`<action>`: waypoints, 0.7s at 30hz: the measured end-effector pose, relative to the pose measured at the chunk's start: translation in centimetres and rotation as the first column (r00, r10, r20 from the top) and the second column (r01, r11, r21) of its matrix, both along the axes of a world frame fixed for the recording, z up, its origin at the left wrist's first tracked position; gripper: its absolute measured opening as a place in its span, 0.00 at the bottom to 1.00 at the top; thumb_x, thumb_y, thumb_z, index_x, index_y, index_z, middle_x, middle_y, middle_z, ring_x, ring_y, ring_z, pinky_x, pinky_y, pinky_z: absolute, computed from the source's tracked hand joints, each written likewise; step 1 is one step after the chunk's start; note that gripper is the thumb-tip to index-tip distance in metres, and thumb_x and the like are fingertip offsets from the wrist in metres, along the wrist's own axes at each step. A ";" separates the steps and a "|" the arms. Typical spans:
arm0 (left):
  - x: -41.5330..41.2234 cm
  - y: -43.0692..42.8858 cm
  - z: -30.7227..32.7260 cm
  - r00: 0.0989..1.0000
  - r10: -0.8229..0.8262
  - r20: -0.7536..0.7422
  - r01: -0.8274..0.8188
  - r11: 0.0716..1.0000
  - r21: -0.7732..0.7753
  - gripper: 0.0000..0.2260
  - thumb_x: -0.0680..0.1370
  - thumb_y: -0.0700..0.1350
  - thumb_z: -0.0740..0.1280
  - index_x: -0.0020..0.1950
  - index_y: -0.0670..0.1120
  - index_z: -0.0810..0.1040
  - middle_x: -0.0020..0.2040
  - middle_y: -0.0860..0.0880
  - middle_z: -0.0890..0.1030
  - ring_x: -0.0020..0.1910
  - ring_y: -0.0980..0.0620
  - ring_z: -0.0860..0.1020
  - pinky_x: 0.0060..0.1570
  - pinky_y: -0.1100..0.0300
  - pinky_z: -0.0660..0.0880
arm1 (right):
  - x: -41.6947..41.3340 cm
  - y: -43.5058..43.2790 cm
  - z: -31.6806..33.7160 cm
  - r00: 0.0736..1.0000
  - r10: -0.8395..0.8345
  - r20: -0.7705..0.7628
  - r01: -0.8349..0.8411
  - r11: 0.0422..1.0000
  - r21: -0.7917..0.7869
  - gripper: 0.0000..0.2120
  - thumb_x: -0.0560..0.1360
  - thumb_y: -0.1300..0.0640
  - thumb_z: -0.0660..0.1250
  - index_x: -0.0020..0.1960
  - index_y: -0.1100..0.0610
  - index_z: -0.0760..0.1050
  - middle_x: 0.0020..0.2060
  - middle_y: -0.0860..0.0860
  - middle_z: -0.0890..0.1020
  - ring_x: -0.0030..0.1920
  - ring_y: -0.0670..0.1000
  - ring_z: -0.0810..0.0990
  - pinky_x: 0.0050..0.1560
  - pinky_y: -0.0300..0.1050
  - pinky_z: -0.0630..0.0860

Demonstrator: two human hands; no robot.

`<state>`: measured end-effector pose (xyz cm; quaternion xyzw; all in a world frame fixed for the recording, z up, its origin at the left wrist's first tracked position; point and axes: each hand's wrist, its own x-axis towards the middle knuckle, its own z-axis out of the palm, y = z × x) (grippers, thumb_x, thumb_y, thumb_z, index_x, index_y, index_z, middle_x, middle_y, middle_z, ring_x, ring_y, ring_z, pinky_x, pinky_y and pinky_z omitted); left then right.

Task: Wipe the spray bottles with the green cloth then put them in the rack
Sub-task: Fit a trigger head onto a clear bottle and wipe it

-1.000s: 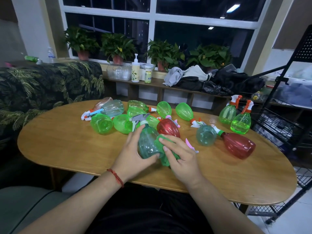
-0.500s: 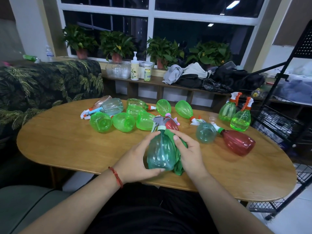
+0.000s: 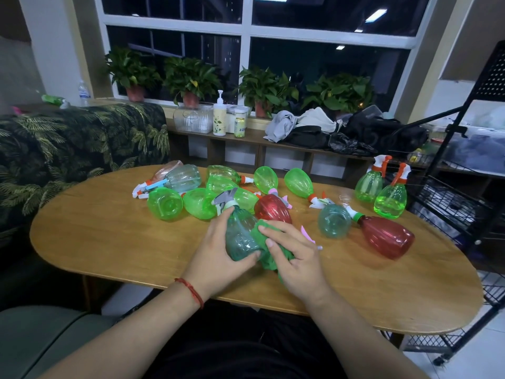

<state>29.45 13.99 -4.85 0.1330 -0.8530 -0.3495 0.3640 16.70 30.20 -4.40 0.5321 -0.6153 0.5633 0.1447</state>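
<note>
A teal spray bottle (image 3: 240, 233) with a grey trigger head is held over the wooden table (image 3: 114, 242), tilted with its head to the upper left. My left hand (image 3: 218, 258) grips its left side and base. My right hand (image 3: 295, 255) holds the green cloth (image 3: 269, 250) against the bottle's right side. Several green, red and teal spray bottles lie on the table behind, among them a red bottle (image 3: 273, 209) and a larger red bottle (image 3: 386, 236). Two green bottles (image 3: 379, 187) stand upright at the far right, next to the black wire rack (image 3: 464, 192).
A palm-print sofa (image 3: 68, 149) flanks the table's left end. A low shelf (image 3: 273, 149) behind it holds potted plants, a pump bottle and piled clothes. The rack's lower basket (image 3: 494, 291) sits beyond the table's right end.
The bottle has tipped from nearly upright to leaning left. My right hand has moved the cloth round to the bottle's front right side.
</note>
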 end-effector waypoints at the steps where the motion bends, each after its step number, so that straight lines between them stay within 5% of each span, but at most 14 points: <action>1: 0.0 -0.1 0.0 1.000 0.004 -0.003 -0.004 1.000 0.009 0.48 0.69 0.64 0.79 0.84 0.56 0.60 0.74 0.60 0.68 0.72 0.65 0.67 0.68 0.78 0.59 | 0.0 0.0 -0.1 1.000 0.004 -0.007 -0.004 1.000 -0.005 0.15 0.82 0.68 0.70 0.66 0.57 0.85 0.66 0.51 0.84 0.67 0.54 0.82 0.68 0.53 0.79; 4: 0.0 -0.3 0.0 1.000 -0.016 -0.003 0.016 1.000 0.009 0.48 0.68 0.67 0.77 0.83 0.57 0.61 0.74 0.60 0.70 0.74 0.63 0.69 0.72 0.68 0.65 | 0.0 -0.1 0.0 1.000 0.009 0.027 -0.009 1.000 0.001 0.14 0.82 0.65 0.70 0.66 0.57 0.85 0.65 0.49 0.84 0.67 0.52 0.82 0.69 0.51 0.78; 9: 0.6 0.3 0.6 0.990 -0.140 0.030 0.142 0.985 -0.096 0.48 0.69 0.59 0.82 0.84 0.58 0.61 0.76 0.61 0.69 0.75 0.66 0.67 0.73 0.72 0.62 | -0.2 -0.1 0.6 0.980 -0.017 0.200 0.010 0.999 0.038 0.14 0.84 0.63 0.69 0.66 0.53 0.85 0.63 0.43 0.85 0.68 0.47 0.81 0.72 0.40 0.73; 13: 1.2 0.6 0.9 0.962 -0.260 0.086 0.271 0.952 -0.144 0.49 0.69 0.56 0.84 0.84 0.57 0.60 0.78 0.61 0.69 0.77 0.64 0.68 0.76 0.66 0.64 | -1.0 0.0 0.6 0.912 0.007 0.410 -0.052 0.994 0.100 0.13 0.86 0.48 0.66 0.68 0.43 0.83 0.64 0.41 0.85 0.68 0.48 0.82 0.79 0.68 0.63; 18: 0.9 0.4 0.9 0.927 -0.340 0.159 0.353 0.933 -0.064 0.49 0.71 0.56 0.82 0.84 0.62 0.56 0.79 0.59 0.69 0.77 0.60 0.69 0.78 0.52 0.68 | -1.1 0.4 1.5 0.773 0.124 0.623 -0.137 0.990 -0.026 0.13 0.85 0.64 0.66 0.65 0.56 0.85 0.60 0.51 0.88 0.64 0.55 0.85 0.69 0.58 0.80; 21: 0.5 0.7 0.4 0.948 -0.248 0.199 0.289 0.933 -0.213 0.52 0.70 0.57 0.80 0.85 0.59 0.51 0.81 0.59 0.64 0.80 0.60 0.62 0.80 0.52 0.63 | -1.1 0.4 1.3 0.769 0.132 0.625 -0.130 0.990 -0.048 0.13 0.84 0.65 0.67 0.64 0.57 0.85 0.59 0.51 0.88 0.63 0.55 0.86 0.67 0.55 0.81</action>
